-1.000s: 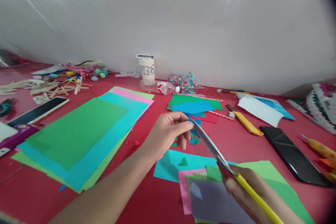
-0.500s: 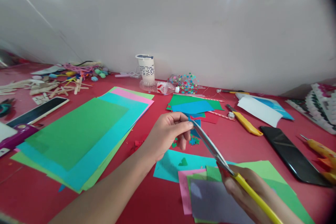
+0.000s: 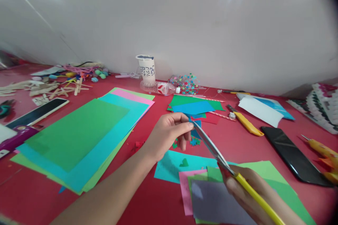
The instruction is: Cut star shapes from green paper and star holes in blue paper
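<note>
My right hand (image 3: 237, 182) grips yellow-handled scissors (image 3: 211, 146), whose blades point up and left, nearly closed together. At their tips, the thumb and forefinger of my left hand (image 3: 175, 130) are pinched together. Whatever lies in that pinch is too small and hidden to name. Beneath the hands are a turquoise sheet (image 3: 169, 168) with a green heart-shaped cutout (image 3: 184, 162) on it, a purple-grey sheet (image 3: 213, 200) and light green paper (image 3: 266, 170). Small blue star cutouts (image 3: 194, 142) lie just beyond my left fingers, near blue and green paper pieces (image 3: 194, 107).
Left of my arm is a stack of coloured sheets (image 3: 79, 130). A yellow utility knife (image 3: 248, 123) and a black phone (image 3: 293, 154) lie to the right. At the back stand a white cup (image 3: 147, 70) and a lying plastic bottle (image 3: 163, 88). Craft sticks (image 3: 56, 89) are at far left.
Almost nothing differs. Both hands and the scissors hold nearly the same position, and the view has shifted very slightly.
</note>
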The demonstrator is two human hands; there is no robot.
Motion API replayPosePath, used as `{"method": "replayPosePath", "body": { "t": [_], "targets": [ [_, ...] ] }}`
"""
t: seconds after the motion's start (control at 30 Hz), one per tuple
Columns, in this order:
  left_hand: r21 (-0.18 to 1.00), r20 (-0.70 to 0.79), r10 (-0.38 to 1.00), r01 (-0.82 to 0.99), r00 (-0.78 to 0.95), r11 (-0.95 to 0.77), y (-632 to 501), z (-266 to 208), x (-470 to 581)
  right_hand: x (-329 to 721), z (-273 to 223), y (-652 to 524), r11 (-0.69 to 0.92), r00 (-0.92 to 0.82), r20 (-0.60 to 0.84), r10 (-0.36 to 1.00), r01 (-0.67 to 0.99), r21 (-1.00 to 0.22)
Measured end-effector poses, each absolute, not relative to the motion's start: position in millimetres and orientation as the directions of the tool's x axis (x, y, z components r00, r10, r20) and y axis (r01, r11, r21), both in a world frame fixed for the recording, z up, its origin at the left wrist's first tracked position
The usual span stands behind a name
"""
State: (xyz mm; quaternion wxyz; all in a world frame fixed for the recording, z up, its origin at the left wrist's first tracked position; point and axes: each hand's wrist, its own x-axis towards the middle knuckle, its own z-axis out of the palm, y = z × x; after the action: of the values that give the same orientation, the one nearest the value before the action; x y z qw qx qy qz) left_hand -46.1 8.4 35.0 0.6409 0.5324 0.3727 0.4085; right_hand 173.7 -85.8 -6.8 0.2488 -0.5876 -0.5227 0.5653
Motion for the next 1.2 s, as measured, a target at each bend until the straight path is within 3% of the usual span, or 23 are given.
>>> {"method": "replayPosePath", "body": {
  "t": [0.2,0.4,0.6,0.8,0.97,1.2],
  "targets": [
    [0.997,0.005,0.958,-0.074,0.288,0.017,11.3,33.0,-49.5,174.5,5.4,-87.2,-0.365,-0.211,-0.444,0.871,0.326,-0.872],
    [0.999,-0.009,0.952,-0.028,0.306,0.019,9.1,33.5,-47.8,170.8,5.6,-89.6,-0.344,-0.178,-0.403,0.897,0.291,-0.893],
    [0.983,0.175,0.978,0.038,0.116,-0.180,9.0,31.1,-41.5,170.7,3.8,-88.2,-0.322,-0.208,-0.405,0.890,0.342,-0.883],
    [0.986,0.099,0.973,-0.151,0.208,-0.068,8.6,27.7,-40.4,172.7,0.1,-89.5,-0.315,-0.223,-0.382,0.897,0.284,-0.906],
    [0.982,0.138,0.975,-0.155,0.175,-0.112,5.0,21.6,-36.3,173.9,-16.0,-98.1,-0.433,-0.127,-0.469,0.874,0.232,-0.871],
    [0.988,0.102,0.972,-0.133,0.213,-0.075,0.9,19.8,-34.5,175.0,-16.5,-97.9,-0.357,-0.169,-0.399,0.901,0.232,-0.905]
  ]
}}
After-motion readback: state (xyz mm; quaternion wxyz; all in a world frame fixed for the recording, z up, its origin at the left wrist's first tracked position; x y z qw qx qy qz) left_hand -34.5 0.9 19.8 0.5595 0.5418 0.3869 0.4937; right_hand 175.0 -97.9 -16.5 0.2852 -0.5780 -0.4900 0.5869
